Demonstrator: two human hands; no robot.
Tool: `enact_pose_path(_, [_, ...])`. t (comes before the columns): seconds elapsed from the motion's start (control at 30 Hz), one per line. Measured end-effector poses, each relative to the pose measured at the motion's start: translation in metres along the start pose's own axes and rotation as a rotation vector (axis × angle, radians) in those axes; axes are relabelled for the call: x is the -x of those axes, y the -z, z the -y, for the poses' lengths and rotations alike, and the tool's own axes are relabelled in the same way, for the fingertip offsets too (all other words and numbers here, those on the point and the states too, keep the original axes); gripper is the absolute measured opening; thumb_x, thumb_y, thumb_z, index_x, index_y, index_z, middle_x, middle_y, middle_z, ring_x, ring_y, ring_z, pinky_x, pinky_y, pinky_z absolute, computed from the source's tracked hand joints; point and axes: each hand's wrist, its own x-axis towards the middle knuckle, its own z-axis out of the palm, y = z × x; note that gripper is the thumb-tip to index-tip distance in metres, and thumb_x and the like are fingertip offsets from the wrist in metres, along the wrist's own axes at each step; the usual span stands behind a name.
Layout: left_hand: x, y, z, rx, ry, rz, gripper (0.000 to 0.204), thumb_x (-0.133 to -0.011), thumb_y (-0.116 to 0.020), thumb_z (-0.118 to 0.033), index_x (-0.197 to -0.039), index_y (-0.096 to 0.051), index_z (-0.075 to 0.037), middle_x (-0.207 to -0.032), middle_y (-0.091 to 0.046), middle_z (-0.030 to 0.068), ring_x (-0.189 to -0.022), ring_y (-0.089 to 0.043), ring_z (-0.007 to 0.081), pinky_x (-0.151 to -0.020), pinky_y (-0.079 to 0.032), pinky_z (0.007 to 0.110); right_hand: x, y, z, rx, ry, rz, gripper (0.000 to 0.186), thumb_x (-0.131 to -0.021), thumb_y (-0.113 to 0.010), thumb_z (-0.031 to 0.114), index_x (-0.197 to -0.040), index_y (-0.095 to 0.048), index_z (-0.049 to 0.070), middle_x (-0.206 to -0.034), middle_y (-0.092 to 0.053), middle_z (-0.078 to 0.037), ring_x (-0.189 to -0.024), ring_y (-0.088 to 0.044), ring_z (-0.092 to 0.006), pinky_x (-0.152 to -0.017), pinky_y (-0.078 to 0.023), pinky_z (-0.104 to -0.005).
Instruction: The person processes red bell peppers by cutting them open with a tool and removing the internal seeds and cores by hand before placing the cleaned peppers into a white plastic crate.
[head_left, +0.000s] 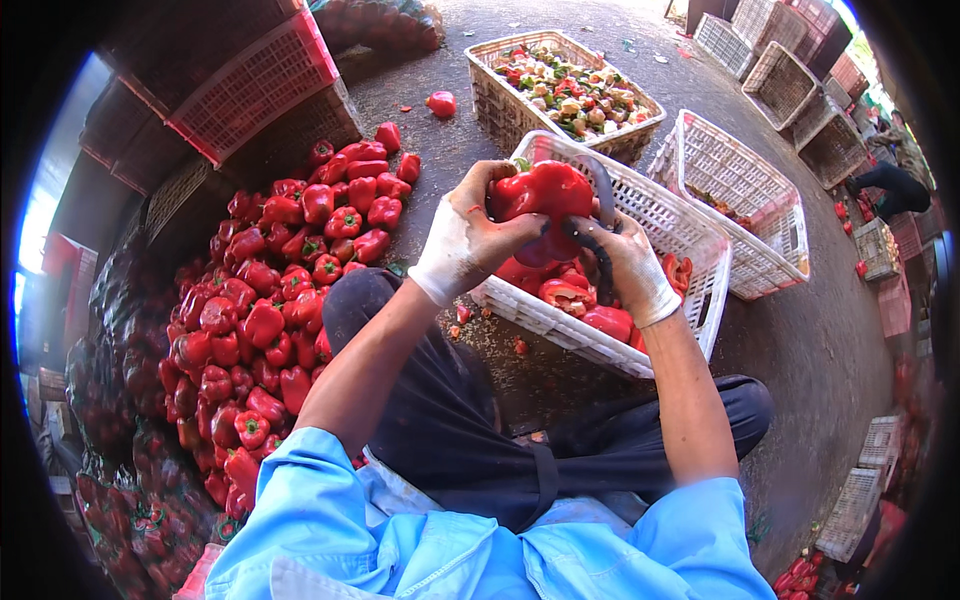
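A large red bell pepper (pixel 540 200) is held up between my two hands over a white plastic crate (pixel 705 300) of cut and whole red peppers (pixel 605 322). My left hand (pixel 465 235), in a soiled white glove, is closed on the pepper's left side, thumb across its front. My right hand (pixel 625 260), its gloved fingers darkened, grips the right side; whether it also holds a tool is unclear. A large heap of red peppers (pixel 265 325) lies left of my dark-trousered legs.
Behind is a crate of trimmed cores and stems (pixel 480 70); another crate (pixel 790 230) stands to the right. Crates are stacked at upper left (pixel 250 100) and upper right (pixel 780 85). Mesh sacks (pixel 110 420) line the far left. Another person (pixel 890 190) is at the right.
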Motion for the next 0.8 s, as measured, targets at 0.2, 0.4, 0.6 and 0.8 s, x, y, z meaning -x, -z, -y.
enact_pose_path(0.2, [-0.005,-0.021,0.008,-0.527,-0.264,-0.228,0.064,-0.076,-0.083,-0.024,-0.131,-0.062,0.001,-0.114,-0.072,0.0213,-0.101,-0.073,0.0325,-0.092,-0.058,0.040,0.013,-0.007,0.008,0.143,0.130,-0.198,0.050,-0.098,-0.067,0.008,-0.147,-0.058,0.007,-0.090,-0.064,-0.001,-0.077,-0.056,-0.0075,-0.071,-0.049,-0.0263])
enact_pose_path(0.4, [-0.015,-0.042,0.024,-0.558,-0.305,-0.250,0.067,-0.075,-0.087,-0.025,-0.132,-0.062,-0.003,-0.116,-0.070,0.0216,-0.102,-0.072,0.0342,-0.090,-0.058,0.042,-0.008,0.006,-0.052,0.560,0.487,-0.167,0.059,-0.099,-0.055,-0.001,-0.157,-0.044,0.004,-0.132,-0.066,-0.017,-0.120,-0.063,-0.0211,-0.105,-0.048,-0.0341])
enact_pose_path(0.6, [-0.013,-0.049,0.029,-0.620,-0.362,-0.276,0.064,-0.075,-0.087,-0.021,-0.133,-0.063,-0.007,-0.107,-0.068,0.0179,-0.089,-0.072,0.0312,-0.077,-0.058,0.042,-0.024,-0.008,-0.062,0.514,0.326,-0.206,0.066,-0.096,-0.053,-0.004,-0.160,-0.037,0.001,-0.141,-0.064,-0.022,-0.129,-0.064,-0.0267,-0.111,-0.047,-0.0361])
enact_pose_path(0.8, [-0.028,-0.047,0.050,0.031,0.014,-0.326,0.051,-0.082,-0.085,-0.017,-0.124,-0.065,0.003,-0.105,-0.074,0.0099,-0.087,-0.070,0.0142,-0.081,-0.058,0.030,-0.026,-0.008,-0.111,0.822,0.205,-0.134,0.068,-0.091,-0.055,-0.003,-0.157,-0.041,0.005,-0.122,-0.068,-0.029,-0.116,-0.070,-0.0370,-0.097,-0.054,-0.0421])
